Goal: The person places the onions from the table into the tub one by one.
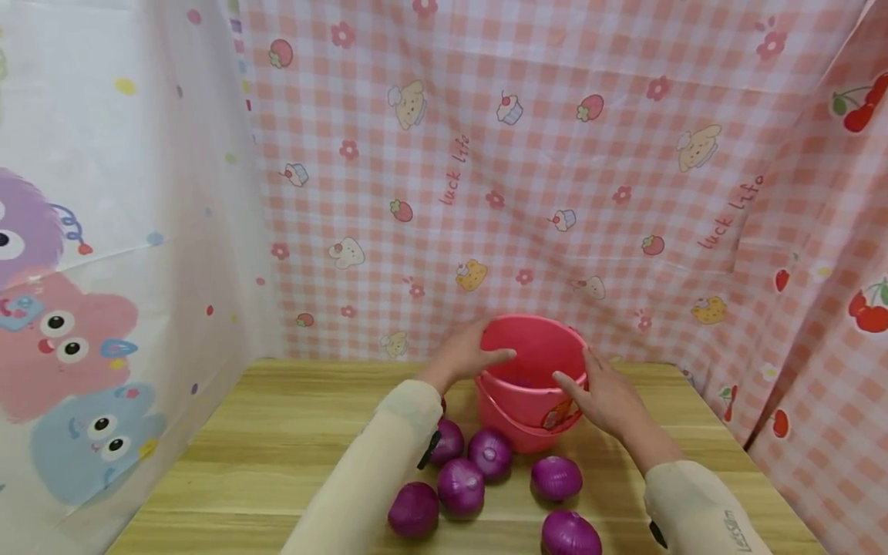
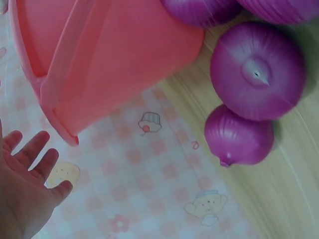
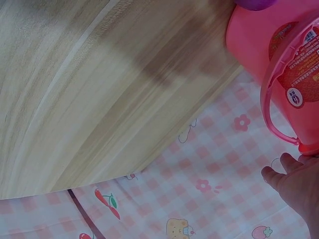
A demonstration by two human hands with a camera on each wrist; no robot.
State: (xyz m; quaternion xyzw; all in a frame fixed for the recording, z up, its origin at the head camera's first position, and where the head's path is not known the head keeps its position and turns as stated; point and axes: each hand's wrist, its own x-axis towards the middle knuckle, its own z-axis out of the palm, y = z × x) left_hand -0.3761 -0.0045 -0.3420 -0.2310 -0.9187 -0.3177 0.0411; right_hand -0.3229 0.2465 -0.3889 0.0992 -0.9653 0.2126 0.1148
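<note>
A pink plastic bucket (image 1: pixel 509 412) stands upright near the table's far edge, its handle hanging down the front. My left hand (image 1: pixel 465 356) is at the bucket's left rim, thumb pointing toward the opening. In the left wrist view its spread fingers (image 2: pixel 35 149) show just beside the rim. At the right side of the rim is my right hand (image 1: pixel 613 393), thumb in front and fingers extended along the outside. The right wrist view shows its fingertips (image 3: pixel 288 162) close by the handle's joint. Several purple onions lie before the bucket, the nearest one (image 1: pixel 489 455) close against its base.
Two onions lie at the right front, one (image 1: pixel 556 478) behind the other (image 1: pixel 571 533). Another onion (image 1: pixel 414 510) lies by my left sleeve. The wooden table (image 1: pixel 305 432) ends at a pink checked cloth (image 1: pixel 430 154), with a white printed cloth (image 1: pixel 173 308) on the left.
</note>
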